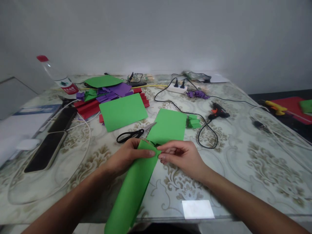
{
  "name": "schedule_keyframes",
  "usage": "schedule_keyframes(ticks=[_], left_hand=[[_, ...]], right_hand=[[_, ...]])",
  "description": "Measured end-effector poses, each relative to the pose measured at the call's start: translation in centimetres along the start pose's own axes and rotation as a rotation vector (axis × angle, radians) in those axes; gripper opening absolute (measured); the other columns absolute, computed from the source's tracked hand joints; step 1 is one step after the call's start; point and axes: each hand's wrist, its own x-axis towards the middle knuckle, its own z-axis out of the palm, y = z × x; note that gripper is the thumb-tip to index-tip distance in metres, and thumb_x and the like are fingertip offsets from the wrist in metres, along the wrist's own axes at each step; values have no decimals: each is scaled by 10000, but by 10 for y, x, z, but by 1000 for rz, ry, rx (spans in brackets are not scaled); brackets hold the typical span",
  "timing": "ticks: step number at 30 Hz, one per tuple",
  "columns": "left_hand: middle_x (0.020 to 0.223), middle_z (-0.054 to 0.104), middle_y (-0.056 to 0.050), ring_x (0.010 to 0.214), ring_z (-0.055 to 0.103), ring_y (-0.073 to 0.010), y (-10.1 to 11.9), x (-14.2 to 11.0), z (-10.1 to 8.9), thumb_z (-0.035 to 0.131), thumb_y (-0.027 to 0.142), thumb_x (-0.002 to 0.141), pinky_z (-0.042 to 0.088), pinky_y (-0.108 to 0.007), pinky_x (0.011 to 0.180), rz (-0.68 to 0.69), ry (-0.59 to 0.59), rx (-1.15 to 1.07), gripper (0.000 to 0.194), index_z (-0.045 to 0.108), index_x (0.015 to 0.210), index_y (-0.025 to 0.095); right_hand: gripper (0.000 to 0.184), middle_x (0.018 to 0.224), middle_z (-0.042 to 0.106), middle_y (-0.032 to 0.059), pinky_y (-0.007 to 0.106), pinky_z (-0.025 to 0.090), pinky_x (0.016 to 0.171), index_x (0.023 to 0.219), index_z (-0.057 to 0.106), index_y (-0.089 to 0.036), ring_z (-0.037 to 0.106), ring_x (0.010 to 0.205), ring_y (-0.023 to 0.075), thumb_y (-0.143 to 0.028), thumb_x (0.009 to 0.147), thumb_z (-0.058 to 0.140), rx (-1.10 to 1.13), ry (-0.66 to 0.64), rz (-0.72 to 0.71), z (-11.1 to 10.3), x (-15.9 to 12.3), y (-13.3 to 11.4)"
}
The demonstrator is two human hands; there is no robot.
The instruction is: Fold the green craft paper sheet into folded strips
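Right in front of us, closest of all, a curled green sheet [134, 185] slopes up over the near edge of the table [231, 191]. Our left hand [125, 156] has it gripped near the top, thumb pressed flat on the face, and our right hand [184, 159] is there too, thumb and fingertips pinching the upper right corner! Just beyond, a flat green sheet [168, 125] lies on the table, and look, the black-handled scissors [140, 132] rest with their blade tips at its left edge. A small folded green piece [194, 122] sits just beside it on the right. Farther right we've got the glue gun [218, 112], and at the far left, a red-capped bottle [60, 78].
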Motion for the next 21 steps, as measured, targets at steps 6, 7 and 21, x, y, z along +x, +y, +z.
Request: schedule_keyframes(ticks=[6, 7, 21], left_hand=[[651, 716, -49, 486, 600, -115, 0, -2, 1, 875, 283, 681, 470, -204, 484, 2, -28, -28, 212, 798, 796, 123], [648, 715, -47, 486, 599, -114, 1, -2, 1, 874, 279, 682, 467, -203, 483, 2, -30, -30, 206, 799, 795, 124], [622, 696, -36, 472, 576, -105, 1, -1, 4, 869, 273, 678, 450, -199, 479, 5, -17, -38, 203, 796, 792, 122]], right_hand=[[269, 709, 771, 24, 259, 633, 626, 948, 796, -195, 736, 625, 148, -244, 699, 884, 45, -11, -7, 0, 0, 1], [253, 701, 770, 25, 259, 633, 633, 936, 796, -193, 737, 625, 148, -246, 703, 882, 44, -18, -8, 0, 0, 1], [235, 689, 773, 33, 289, 646, 642, 914, 798, -188, 744, 625, 163, -259, 706, 880, 22, -18, -3, -1, 0, -1]])
